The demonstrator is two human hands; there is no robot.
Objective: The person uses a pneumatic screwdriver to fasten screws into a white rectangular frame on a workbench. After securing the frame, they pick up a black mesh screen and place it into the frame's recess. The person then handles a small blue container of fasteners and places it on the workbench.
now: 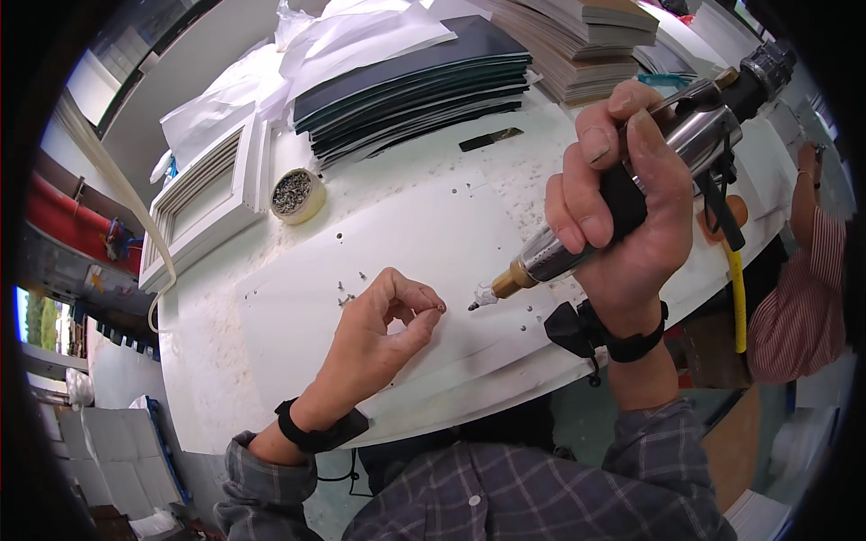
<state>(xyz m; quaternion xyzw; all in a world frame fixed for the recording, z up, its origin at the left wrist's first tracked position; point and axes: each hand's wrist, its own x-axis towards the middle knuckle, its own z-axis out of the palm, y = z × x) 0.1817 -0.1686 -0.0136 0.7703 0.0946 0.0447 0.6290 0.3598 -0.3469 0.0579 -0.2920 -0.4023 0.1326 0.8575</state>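
My left hand (374,329) is over the white sheet (307,356) on the table, thumb and forefinger pinched on a tiny screw (441,308), mostly hidden by the fingertips. My right hand (636,207) is wrapped round a power screwdriver (548,259) with a metal body, black grip and brass nose. Its bit points down and left, a short gap away from the pinched fingertips. White wrapping covers part of the nose near the bit. Several loose screws (345,297) lie just beyond my left hand, and a few more small ones are scattered near the bit.
A round tub of screws (293,195) stands beside a white slatted frame (203,203). Farther back are a stack of dark boards (415,95), white plastic sheeting (352,45), grey-brown boards (577,50) and a flat dark strip (491,139). Another person's striped sleeve (798,307) shows at right.
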